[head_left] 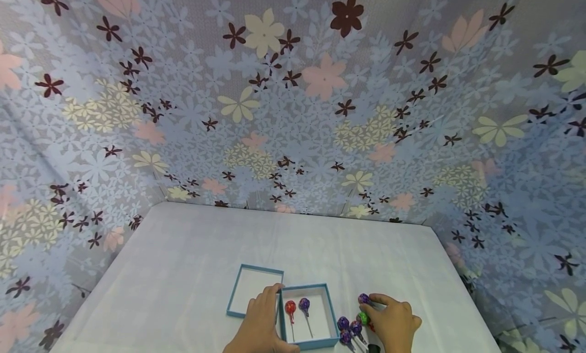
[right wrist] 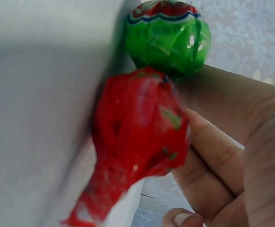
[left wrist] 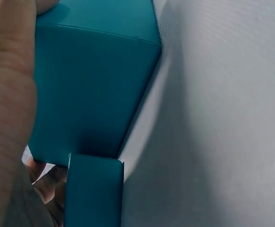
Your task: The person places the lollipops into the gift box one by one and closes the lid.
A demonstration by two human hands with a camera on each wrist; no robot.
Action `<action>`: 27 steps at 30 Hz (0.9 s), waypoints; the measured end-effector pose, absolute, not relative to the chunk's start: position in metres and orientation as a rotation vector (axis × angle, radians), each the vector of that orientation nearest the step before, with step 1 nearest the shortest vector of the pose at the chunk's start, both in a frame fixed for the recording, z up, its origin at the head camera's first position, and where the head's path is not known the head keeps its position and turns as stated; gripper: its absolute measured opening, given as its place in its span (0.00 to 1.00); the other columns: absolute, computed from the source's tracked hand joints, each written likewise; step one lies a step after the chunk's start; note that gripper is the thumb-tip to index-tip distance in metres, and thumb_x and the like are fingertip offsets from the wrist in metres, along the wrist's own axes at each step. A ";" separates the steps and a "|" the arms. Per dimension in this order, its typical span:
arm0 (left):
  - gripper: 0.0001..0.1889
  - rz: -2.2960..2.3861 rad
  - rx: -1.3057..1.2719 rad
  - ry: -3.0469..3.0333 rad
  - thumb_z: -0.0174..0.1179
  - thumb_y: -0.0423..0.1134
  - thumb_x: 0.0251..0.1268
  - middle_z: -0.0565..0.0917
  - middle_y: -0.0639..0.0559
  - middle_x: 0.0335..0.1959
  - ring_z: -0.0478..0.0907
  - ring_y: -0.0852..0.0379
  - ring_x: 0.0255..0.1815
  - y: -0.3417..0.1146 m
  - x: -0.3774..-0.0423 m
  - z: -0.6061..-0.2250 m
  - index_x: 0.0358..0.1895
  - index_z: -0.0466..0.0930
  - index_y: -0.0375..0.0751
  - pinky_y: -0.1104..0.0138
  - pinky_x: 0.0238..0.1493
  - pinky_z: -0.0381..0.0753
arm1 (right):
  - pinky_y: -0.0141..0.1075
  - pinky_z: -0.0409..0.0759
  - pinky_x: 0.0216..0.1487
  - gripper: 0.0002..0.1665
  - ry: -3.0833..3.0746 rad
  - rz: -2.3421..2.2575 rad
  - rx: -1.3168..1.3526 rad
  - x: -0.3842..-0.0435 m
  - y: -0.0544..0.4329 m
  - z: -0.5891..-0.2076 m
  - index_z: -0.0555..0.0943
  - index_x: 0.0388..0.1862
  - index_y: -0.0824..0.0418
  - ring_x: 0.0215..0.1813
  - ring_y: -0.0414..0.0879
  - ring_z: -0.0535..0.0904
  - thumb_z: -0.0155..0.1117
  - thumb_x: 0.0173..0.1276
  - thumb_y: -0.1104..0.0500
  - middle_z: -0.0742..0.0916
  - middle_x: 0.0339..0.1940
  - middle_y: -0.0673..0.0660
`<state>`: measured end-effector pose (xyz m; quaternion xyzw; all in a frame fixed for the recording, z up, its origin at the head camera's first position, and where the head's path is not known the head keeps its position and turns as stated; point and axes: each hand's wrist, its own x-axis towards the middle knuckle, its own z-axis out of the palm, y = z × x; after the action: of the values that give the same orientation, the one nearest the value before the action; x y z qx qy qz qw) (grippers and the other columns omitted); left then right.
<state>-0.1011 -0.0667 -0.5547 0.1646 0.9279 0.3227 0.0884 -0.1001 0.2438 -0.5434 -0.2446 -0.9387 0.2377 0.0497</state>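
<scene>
My left hand grips the left side of a blue-edged white box, fingers at its far corner and thumb at the near one. Inside the box a red lollipop and a purple lollipop lie side by side, sticks toward me. To the right of the box, my right hand pinches another purple lollipop by its head between thumb and forefinger. Under that hand lie a green lollipop and a red-wrapped lollipop. The box's teal outer wall fills much of the left wrist view.
Several purple lollipops lie bunched between the box and my right hand. A shallow blue-edged lid sits left of the box, partly behind my left hand. A small dark object shows at the bottom edge. Flowered cloth surrounds the white table.
</scene>
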 end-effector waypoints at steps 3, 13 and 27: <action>0.70 0.961 0.482 2.752 0.72 0.80 0.25 0.70 0.50 0.64 0.67 0.56 0.55 -0.067 -0.101 -0.555 0.74 0.54 0.45 0.54 0.53 0.69 | 0.61 0.60 0.48 0.22 -2.874 0.736 -0.729 -0.100 0.245 -0.544 0.90 0.42 0.58 0.44 0.61 0.75 0.80 0.52 0.47 0.90 0.35 0.61; 0.69 0.948 0.493 2.764 0.71 0.81 0.25 0.70 0.50 0.64 0.67 0.56 0.55 -0.067 -0.101 -0.556 0.74 0.55 0.45 0.54 0.53 0.69 | 0.62 0.61 0.48 0.25 -2.929 0.769 -0.653 -0.103 0.246 -0.541 0.90 0.45 0.57 0.46 0.63 0.76 0.78 0.54 0.43 0.90 0.39 0.62; 0.70 0.932 0.589 2.882 0.71 0.82 0.23 0.73 0.48 0.61 0.71 0.55 0.53 -0.070 -0.102 -0.563 0.72 0.58 0.41 0.58 0.47 0.69 | 0.62 0.62 0.47 0.23 -2.938 0.735 -0.634 -0.104 0.247 -0.546 0.90 0.44 0.58 0.44 0.61 0.77 0.77 0.56 0.44 0.90 0.41 0.61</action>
<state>-0.1020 -0.0698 -0.5629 0.1907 0.9337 0.3018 0.0279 -0.1039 0.2472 -0.5457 -0.2048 -0.9493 0.2375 0.0236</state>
